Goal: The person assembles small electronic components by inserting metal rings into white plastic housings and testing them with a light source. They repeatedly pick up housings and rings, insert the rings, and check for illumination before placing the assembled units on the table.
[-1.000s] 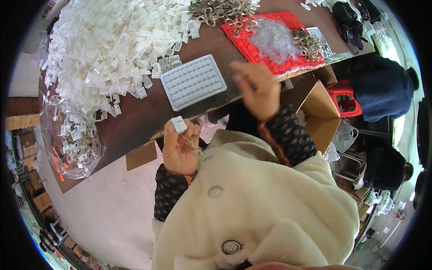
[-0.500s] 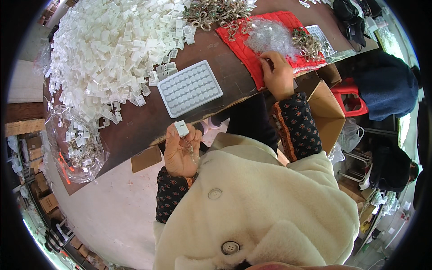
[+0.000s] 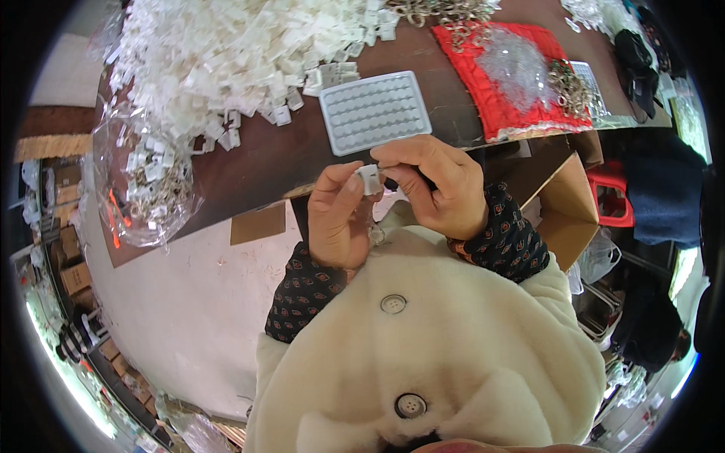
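My left hand [image 3: 334,219] pinches a small white plastic piece [image 3: 368,180] between thumb and fingers, just in front of the table edge. Below its fingers hangs a small, clear-looking ring-like thing [image 3: 376,235]. My right hand [image 3: 445,185] has come up against the same piece, thumb and forefinger closed at its right side; what they grip is too small to make out. Just beyond both hands lies a white tray [image 3: 377,113] with rows of rounded hollows. A large heap of similar white pieces [image 3: 226,68] covers the table's left part.
On the right, a red quilted cloth [image 3: 472,83] bears a pile of clear plastic bits [image 3: 517,68] and small metal parts [image 3: 570,84]. A clear bag [image 3: 162,177] of parts and orange-handled tool [image 3: 115,219] sit at the left. An open cardboard box [image 3: 563,204] stands below the table edge.
My right hand has left the clear plastic bits on the red cloth and moved left to the white piece. My left hand has risen slightly rightward with it. The view has shifted.
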Demonstrator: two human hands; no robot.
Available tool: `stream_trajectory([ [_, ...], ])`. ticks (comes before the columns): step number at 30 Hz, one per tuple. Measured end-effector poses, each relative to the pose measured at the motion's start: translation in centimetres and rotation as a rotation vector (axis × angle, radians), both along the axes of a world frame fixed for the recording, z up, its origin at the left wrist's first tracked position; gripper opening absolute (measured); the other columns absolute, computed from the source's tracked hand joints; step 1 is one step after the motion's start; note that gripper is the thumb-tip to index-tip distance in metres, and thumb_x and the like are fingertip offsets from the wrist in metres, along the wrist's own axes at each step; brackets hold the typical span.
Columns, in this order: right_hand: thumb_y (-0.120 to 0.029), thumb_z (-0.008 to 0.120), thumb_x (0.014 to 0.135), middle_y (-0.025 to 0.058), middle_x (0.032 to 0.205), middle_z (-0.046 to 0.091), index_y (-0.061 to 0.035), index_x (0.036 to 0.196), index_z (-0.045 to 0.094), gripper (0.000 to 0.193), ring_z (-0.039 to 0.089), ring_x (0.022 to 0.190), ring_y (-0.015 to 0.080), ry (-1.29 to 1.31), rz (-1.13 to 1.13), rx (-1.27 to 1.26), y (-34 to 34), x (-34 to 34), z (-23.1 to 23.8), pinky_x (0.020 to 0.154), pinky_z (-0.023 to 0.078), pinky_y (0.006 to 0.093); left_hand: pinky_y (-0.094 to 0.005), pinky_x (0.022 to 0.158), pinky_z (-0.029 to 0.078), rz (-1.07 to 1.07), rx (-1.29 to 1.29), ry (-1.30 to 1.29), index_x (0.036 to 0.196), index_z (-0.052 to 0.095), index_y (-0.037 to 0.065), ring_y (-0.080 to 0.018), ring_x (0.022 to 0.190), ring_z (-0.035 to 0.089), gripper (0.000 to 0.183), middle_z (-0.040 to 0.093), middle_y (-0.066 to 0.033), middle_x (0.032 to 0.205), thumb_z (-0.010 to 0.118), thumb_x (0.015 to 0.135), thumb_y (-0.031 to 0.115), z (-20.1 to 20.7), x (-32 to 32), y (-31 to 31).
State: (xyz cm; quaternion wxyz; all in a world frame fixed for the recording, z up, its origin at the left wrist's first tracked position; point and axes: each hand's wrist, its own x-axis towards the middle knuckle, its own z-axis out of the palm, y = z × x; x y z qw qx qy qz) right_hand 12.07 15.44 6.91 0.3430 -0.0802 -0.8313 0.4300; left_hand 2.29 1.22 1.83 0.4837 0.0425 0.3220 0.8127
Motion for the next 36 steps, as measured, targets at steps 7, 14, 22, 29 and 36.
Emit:
stream_trajectory([
  [7, 0.009, 0.067, 0.078, 0.0111, 0.085, 0.068, -0.0009, 0.099, 0.066, 0.023, 0.067, 0.074, 0.0262, 0.012, 0.059, 0.227, -0.6, -1.5, 0.5, 0.066, 0.053, 0.0321, -0.0326, 0.084, 0.05, 0.01, 0.146, 0.053, 0.111, 0.061, 0.003, -0.0148, 0.093, 0.061, 0.018, 0.067, -0.0086, 0.103, 0.064, 0.094, 0.008, 0.1, -0.7, -0.4],
  [14, 0.006, 0.064, 0.072, 0.0116, 0.087, 0.065, 0.0, 0.098, 0.062, 0.027, 0.064, 0.071, 0.0285, 0.106, 0.056, 0.307, -1.0, -2.1, -0.2, 0.064, 0.053, 0.0349, -0.0304, 0.08, 0.05, 0.097, 0.036, 0.018, 0.111, 0.062, 0.002, -0.0143, 0.089, 0.063, 0.018, 0.068, -0.0078, 0.101, 0.065, 0.094, 0.008, -0.1, -0.9, -0.7],
  [22, 0.002, 0.066, 0.072, 0.0082, 0.086, 0.065, -0.0022, 0.098, 0.062, 0.026, 0.064, 0.071, 0.0254, 0.073, 0.104, 0.356, -1.0, -2.8, -0.7, 0.063, 0.052, 0.0336, -0.0297, 0.076, 0.052, 0.068, 0.087, 0.043, 0.112, 0.062, 0.001, -0.0135, 0.086, 0.063, 0.019, 0.068, -0.0085, 0.099, 0.065, 0.094, 0.007, 0.0, -1.7, -0.9],
  [29, -0.001, 0.066, 0.07, 0.0092, 0.09, 0.066, -0.0016, 0.099, 0.063, 0.028, 0.064, 0.072, 0.0237, 0.118, 0.114, 0.495, -1.0, -3.5, -0.6, 0.063, 0.052, 0.0332, -0.0279, 0.078, 0.051, 0.166, 0.007, 0.119, 0.11, 0.063, 0.0, -0.0132, 0.087, 0.063, 0.019, 0.069, -0.0097, 0.101, 0.067, 0.093, 0.006, -0.4, -1.8, -0.9],
  [36, 0.006, 0.065, 0.085, 0.0105, 0.089, 0.067, -0.0017, 0.098, 0.065, 0.016, 0.067, 0.08, 0.0225, -0.155, 0.071, -0.076, -1.3, -3.1, 0.1, 0.071, 0.053, 0.0302, -0.0314, 0.078, 0.052, 0.066, 0.032, 0.065, 0.112, 0.061, 0.002, -0.0155, 0.088, 0.063, 0.022, 0.069, -0.0107, 0.102, 0.066, 0.094, 0.013, -0.6, -2.3, -1.1],
])
